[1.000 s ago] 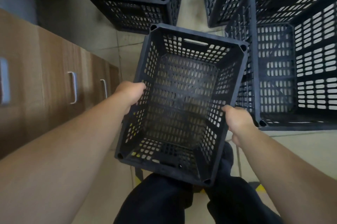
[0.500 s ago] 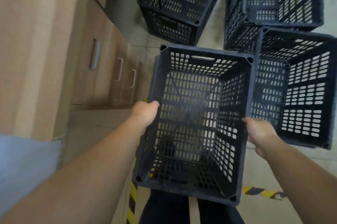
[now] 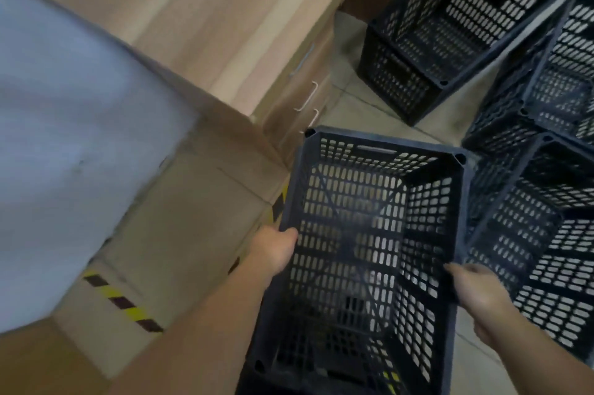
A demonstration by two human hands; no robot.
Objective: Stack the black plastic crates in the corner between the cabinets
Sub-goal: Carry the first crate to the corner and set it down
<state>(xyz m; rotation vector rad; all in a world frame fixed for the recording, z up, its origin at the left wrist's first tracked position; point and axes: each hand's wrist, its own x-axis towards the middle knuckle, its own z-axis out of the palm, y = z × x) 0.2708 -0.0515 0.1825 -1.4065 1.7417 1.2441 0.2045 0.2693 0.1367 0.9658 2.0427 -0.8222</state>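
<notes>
A crate (image 3: 369, 253) sits between the hands — cabinets (image 3: 244, 40) to its left, other crates (image 3: 546, 201) just right, one more (image 3: 450, 37) beyond.

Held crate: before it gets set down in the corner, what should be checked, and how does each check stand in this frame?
1. Left hand grips the held crate at its left rim: ok.
2. Right hand grips the right rim: ok.
3. Crate empty: ok.
4. Clear of the crate stack on its right: cannot tell.
5. Clear of the cabinet on the left: ok.
6. Target corner visible: cannot tell.
</notes>
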